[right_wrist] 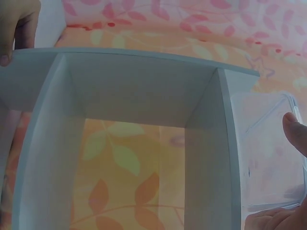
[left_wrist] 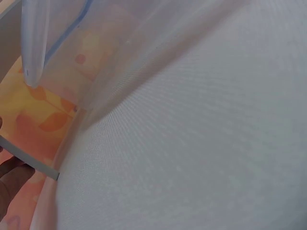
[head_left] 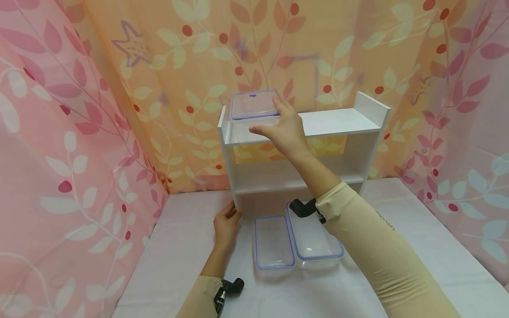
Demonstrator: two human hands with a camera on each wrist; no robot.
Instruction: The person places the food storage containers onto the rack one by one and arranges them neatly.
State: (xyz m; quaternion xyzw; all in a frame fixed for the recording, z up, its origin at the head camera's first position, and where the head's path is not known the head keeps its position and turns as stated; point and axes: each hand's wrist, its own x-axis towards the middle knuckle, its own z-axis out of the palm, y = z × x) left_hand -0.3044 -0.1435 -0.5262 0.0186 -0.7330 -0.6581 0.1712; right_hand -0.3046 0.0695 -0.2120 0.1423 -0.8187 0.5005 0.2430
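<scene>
A white two-tier shelf (head_left: 294, 176) stands at the back of the table. On the left end of its top board sits a clear plastic food container (head_left: 254, 105) with a blue-edged lid, against the raised left side. My right hand (head_left: 289, 132) is at the container's right side, fingers along the lid's edge, thumb stretched across its front. In the right wrist view that thumb (right_wrist: 296, 133) stands out straight over the container (right_wrist: 268, 148). Low down, my left hand (head_left: 226, 225) grips the shelf's left side panel (right_wrist: 139, 81) near the table.
Two more clear containers with blue-edged lids, a narrower one (head_left: 274, 243) and a larger one (head_left: 316, 238), stand side by side before the shelf on the white-covered table (head_left: 159, 269). The right forearm passes over the larger one. Patterned curtains (head_left: 179, 88) enclose the back and sides.
</scene>
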